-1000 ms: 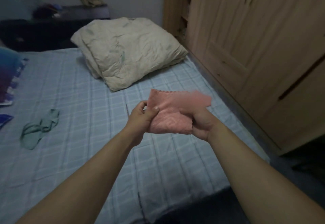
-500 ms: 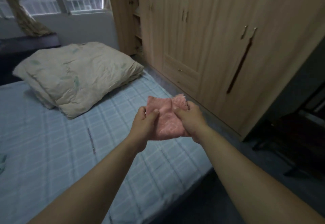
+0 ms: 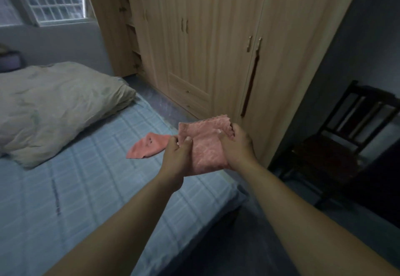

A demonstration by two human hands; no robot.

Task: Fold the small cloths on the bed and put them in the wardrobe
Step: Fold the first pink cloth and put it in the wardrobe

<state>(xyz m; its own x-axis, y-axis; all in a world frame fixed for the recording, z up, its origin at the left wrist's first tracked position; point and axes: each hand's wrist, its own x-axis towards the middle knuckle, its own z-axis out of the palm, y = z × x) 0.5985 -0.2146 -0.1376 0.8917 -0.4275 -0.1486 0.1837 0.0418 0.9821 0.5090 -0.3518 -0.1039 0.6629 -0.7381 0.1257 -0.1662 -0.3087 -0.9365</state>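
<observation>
Holding a pink cloth (image 3: pixel 205 146) between them, both hands appear in the middle of the head view, raised above the right edge of the bed (image 3: pixel 86 189). The left hand (image 3: pixel 177 156) pinches the cloth's left edge, thumb on top and fingers curled beneath. The right hand (image 3: pixel 237 148) grips the right side, its fingers bent over the upper right corner, where a scalloped border stands up. The cloth looks doubled over, its textured face towards the camera and its lower edge hanging below the palms.

A second pink cloth (image 3: pixel 149 147) lies unfolded on the bed near the same right edge, just left of the left hand, with one end hidden behind that hand's fingers. A bulky folded quilt (image 3: pixel 54 107) sits towards the far left part of the bed, on the blue checked sheet.

Beyond the right edge, across a strip of floor, stands the wooden wardrobe (image 3: pixel 205 37). A dark gap shows between its nearest pair of doors, below the handles, and open shelves are visible at its far end. A dark wooden chair (image 3: pixel 346 137) stands right of the wardrobe, and a barred window (image 3: pixel 54 0) fills the upper left.
</observation>
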